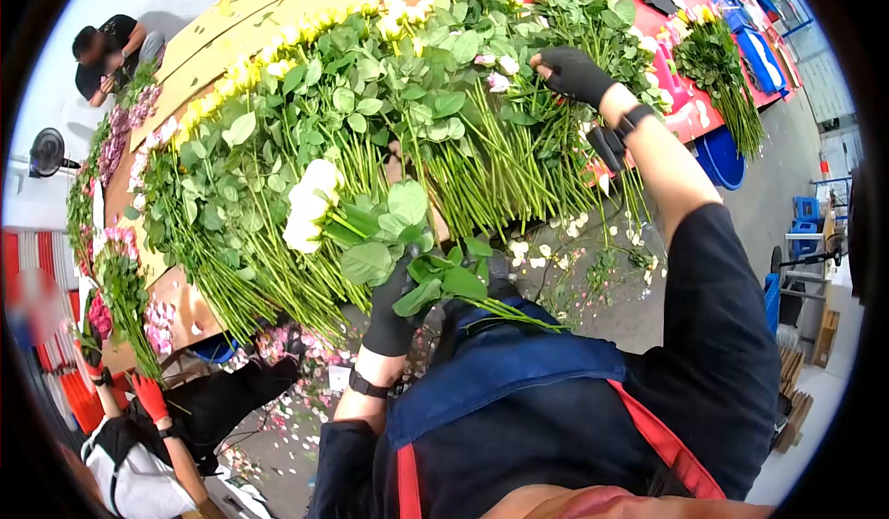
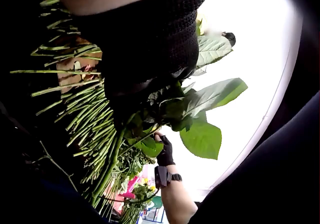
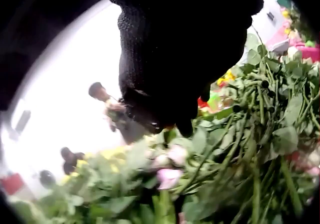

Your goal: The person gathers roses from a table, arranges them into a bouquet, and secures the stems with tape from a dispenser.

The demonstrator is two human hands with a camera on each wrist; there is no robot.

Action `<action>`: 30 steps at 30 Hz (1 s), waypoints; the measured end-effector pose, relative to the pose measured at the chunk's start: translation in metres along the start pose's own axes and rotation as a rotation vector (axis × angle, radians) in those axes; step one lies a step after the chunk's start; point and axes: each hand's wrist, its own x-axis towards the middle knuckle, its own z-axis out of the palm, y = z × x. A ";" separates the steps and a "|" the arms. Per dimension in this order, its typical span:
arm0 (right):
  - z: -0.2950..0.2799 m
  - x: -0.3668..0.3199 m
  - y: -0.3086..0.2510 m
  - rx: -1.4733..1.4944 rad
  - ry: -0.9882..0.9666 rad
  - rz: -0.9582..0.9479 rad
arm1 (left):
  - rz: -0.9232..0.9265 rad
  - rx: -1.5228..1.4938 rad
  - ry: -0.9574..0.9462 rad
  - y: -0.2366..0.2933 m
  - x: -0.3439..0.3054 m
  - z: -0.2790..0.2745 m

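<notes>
In the head view, my black-gloved left hand (image 1: 396,308) grips the leafy stems of a small bunch of white roses (image 1: 313,206), in front of my body; the blooms point left and the stem ends right. The left wrist view shows the glove (image 2: 150,49) around the stems, with green leaves (image 2: 201,140) beside it. My right hand (image 1: 576,75), in a black fingerless glove, is over the far side of the flower pile, close to pale pink roses (image 1: 498,82). Seen from the right wrist, its dark glove (image 3: 175,59) hangs above a pink rose (image 3: 169,178), nothing visibly held.
Rows of long-stemmed roses (image 1: 269,186) cover the table, stems towards me. Another bunch (image 1: 718,65) lies at the right, above a blue bucket (image 1: 720,158). Petals and leaves litter the floor. One person (image 1: 116,51) is at the back left, another with red gloves (image 1: 150,399) at the lower left.
</notes>
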 end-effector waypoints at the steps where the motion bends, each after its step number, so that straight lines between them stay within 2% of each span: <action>1: 0.017 0.003 0.023 -0.030 -0.100 -0.008 | 0.004 0.033 0.024 0.008 -0.002 0.003; 2: 0.026 0.001 0.034 -0.083 -0.155 0.047 | 0.007 0.066 0.048 0.017 -0.003 0.006; 3: 0.021 -0.002 0.034 -0.196 -0.309 0.092 | 0.010 0.099 0.073 0.025 -0.005 0.009; 5: -0.008 -0.006 0.022 -0.420 -0.620 0.173 | -0.232 -0.517 0.138 0.055 -0.009 0.024; 7: -0.028 -0.029 0.023 -0.664 -0.826 0.057 | -0.064 -0.087 0.161 0.041 -0.006 0.019; 8: -0.024 -0.043 0.041 -0.683 -0.930 0.085 | -0.117 -0.345 0.138 0.040 -0.001 0.016; 9: -0.016 -0.056 0.051 -0.623 -0.790 0.135 | -0.167 -0.607 0.112 0.041 0.004 0.016; 12: -0.004 -0.044 0.027 -0.246 -0.190 0.289 | -0.129 -0.579 0.080 0.051 0.017 0.035; 13: 0.004 -0.036 0.020 -0.079 -0.100 0.242 | -0.062 -0.352 0.105 0.048 0.020 0.039; 14: 0.019 -0.029 0.014 0.006 -0.080 0.276 | 0.006 -0.122 0.131 0.043 0.023 0.043; 15: 0.031 -0.022 0.007 0.093 -0.062 0.308 | -0.073 -0.297 0.116 0.049 0.027 0.048; 16: 0.034 -0.014 -0.003 0.051 -0.215 0.376 | -0.155 -0.470 0.115 0.054 0.031 0.052; 17: 0.033 -0.008 -0.011 0.005 -0.369 0.444 | -0.152 -0.469 0.114 0.054 0.035 0.054; 19: 0.029 -0.001 -0.014 -0.076 -0.531 0.437 | -0.141 -0.469 0.108 0.049 0.041 0.061; 21: 0.015 0.002 -0.016 -0.097 -0.747 0.425 | -0.048 -0.125 0.149 0.049 0.045 0.070; 22: 0.005 -0.002 -0.021 -0.035 -0.691 0.390 | -0.128 -0.352 0.159 0.049 0.049 0.071; 23: 0.018 -0.014 -0.004 0.006 -0.581 0.274 | -0.205 -0.580 0.169 0.048 0.051 0.072; 25: -0.017 -0.012 -0.019 0.055 -0.743 0.272 | -0.220 -0.578 0.195 0.044 0.052 0.073; 26: -0.016 -0.015 -0.011 0.245 -0.796 0.246 | -0.222 -0.555 0.227 0.052 0.053 0.083; 29: -0.021 -0.019 -0.040 0.083 -0.641 0.297 | -0.121 -0.376 0.227 0.035 0.056 0.085; 30: -0.014 -0.022 -0.041 0.067 -0.574 0.279 | -0.129 -0.453 0.201 0.039 0.059 0.090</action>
